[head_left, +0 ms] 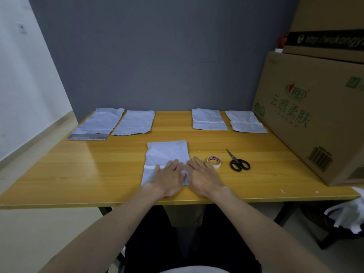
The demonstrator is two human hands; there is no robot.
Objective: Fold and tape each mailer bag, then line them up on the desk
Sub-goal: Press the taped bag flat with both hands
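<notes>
Pale grey-white plastic mailer bag (166,154) at centre of the near counter (78,174), folded, with a strip of tape (150,167) running across its lower part. Left hand (169,179) palm-down on the bag's near half, fingers straight and slightly spread, pressing flat, gripping nothing. Right hand (202,177) palm-down beside it, fingers straight and angled toward the left, thumb side over the bag's right edge, outer side on bare wood — likewise holding nothing. Both forearms bare, reaching forward from the near edge, converging toward the bag.

Roll of white tape (214,161) lying flat just right of the right hand, apart from it. Black-handled scissors (238,161) right of the roll, blades pointing away, closed.

Far row along the wall side: two folded, taped bags (209,119) (246,122) side by side at right, each with a pale band across it; two longer bags at left — one (135,123) plain, the leftmost (96,124) showing a dark grey strip at its near end.

Large cardboard box (315,119) with green printing standing on the counter's right end, another box (327,22) stacked on top. Grey wall (157,56) behind.
</notes>
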